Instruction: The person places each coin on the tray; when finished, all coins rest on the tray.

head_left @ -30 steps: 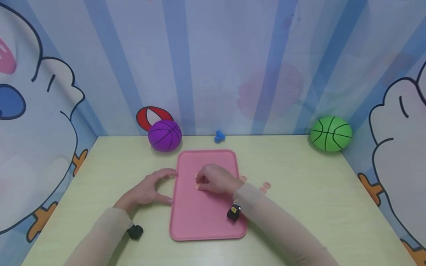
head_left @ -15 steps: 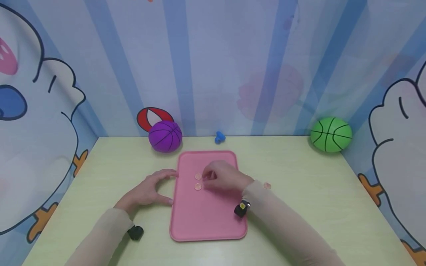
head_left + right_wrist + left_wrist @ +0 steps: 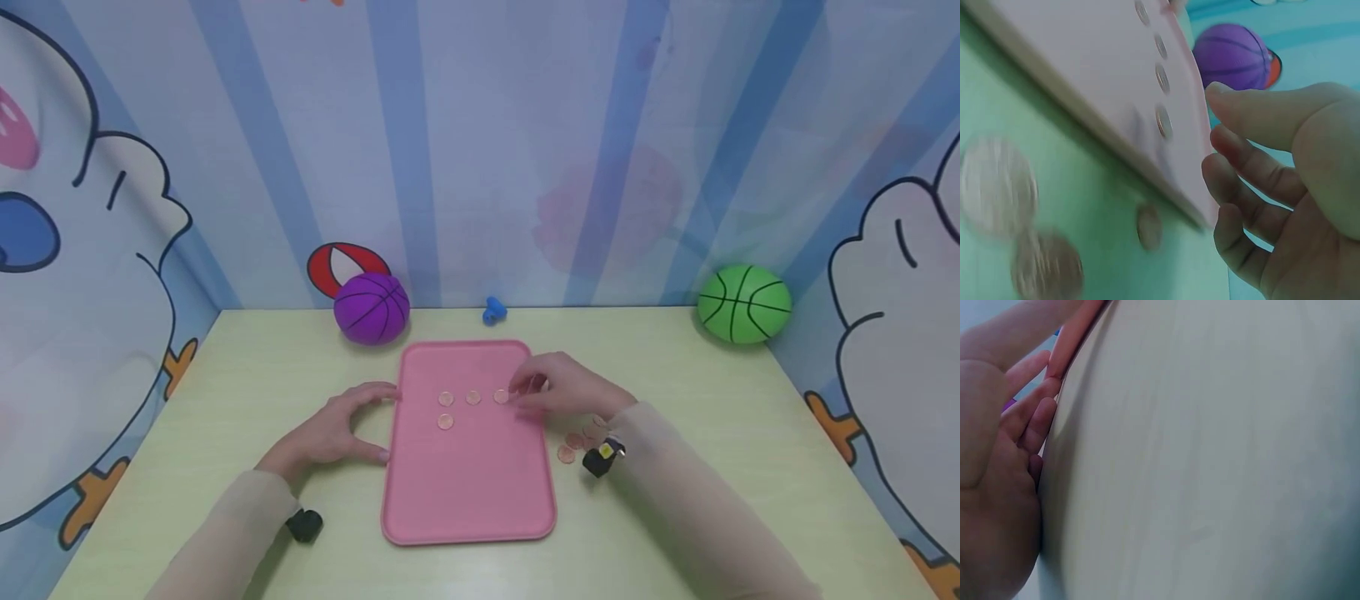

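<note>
While 4 round, thin, coppery coins (image 3: 472,397) lie flat on the pink tray (image 3: 472,492), 3 in a row and 1 nearer the person, the right hand (image 3: 573,387) hovers by the row's right end, fingers bent, parted, gripping nothing visible. The left hand (image 3: 330,432), fingers spread, touches the tray's left edge. 3 blurred loose coins (image 3: 999,187) show separately on the tabletop (image 3: 675,375) in the right wrist view; 1 green ball (image 3: 745,305) shows only in the head view.
</note>
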A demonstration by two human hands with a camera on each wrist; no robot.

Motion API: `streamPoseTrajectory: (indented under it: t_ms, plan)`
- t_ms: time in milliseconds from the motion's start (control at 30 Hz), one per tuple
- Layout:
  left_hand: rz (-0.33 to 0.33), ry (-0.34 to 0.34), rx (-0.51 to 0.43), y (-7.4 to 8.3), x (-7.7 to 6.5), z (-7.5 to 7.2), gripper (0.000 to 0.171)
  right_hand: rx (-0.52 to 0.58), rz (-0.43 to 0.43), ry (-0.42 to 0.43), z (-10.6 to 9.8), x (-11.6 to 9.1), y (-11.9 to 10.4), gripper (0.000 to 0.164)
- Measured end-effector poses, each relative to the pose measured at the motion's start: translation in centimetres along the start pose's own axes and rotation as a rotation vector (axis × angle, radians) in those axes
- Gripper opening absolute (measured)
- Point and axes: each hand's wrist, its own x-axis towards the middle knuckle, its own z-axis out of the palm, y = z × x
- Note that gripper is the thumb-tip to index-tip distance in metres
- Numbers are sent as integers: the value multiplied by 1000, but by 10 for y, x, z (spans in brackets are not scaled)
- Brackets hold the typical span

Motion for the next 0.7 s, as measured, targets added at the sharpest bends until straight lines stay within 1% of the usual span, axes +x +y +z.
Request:
streamPoseTrajectory:
  t_ms: [167, 333, 467, 600, 700]
  plan:
    - [4, 0, -1, 2, -1, -1, 95, 20, 75, 24, -17, -18, 12, 21]
    - [8, 1, -8, 3, -1, -2, 96, 5, 144, 31, -23, -27, 26, 17]
    - [4, 1, -13, 2, -1, -1, 96, 38, 171, -3, -23, -31, 37, 16]
    - [-3, 1, -15, 1, -1, 0, 96, 116, 189, -59, -21, -31, 46, 22]
    - [-1, 2, -13, 0, 0, 0, 95, 160, 202, -90, -19, -29, 47, 26]
